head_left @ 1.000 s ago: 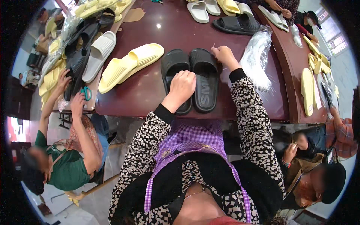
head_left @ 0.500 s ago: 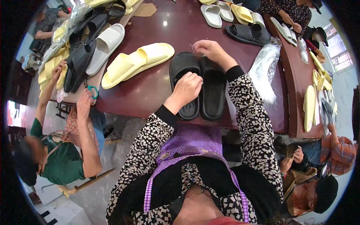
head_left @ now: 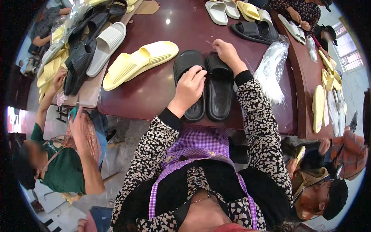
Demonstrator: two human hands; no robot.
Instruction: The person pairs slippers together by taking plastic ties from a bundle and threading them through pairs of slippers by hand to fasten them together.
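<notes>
From my remote station I record the left black slipper (head_left: 188, 58) and the right black slipper (head_left: 219, 102) side by side at the near edge of the dark red table (head_left: 166, 33), soles down, toe ends pointing away from the wearer. The left hand (head_left: 188, 91) lies over the left slipper at its strap, fingers curled narrow; I cannot tell whether they grip anything. The right hand (head_left: 227, 53) stands at the toe end of the right slipper, thumb and fingers pinched on a thin strand (head_left: 209, 41). I note a pair of yellow slippers (head_left: 135, 67) to the left, apart from the black ones, one partly overlapping the other. To the right I find a bundle of fine white strands (head_left: 270, 75) in clear plastic, and beyond it black slippers (head_left: 253, 31). At far left, a co-worker in green (head_left: 63, 170) sits near heaped slippers
</notes>
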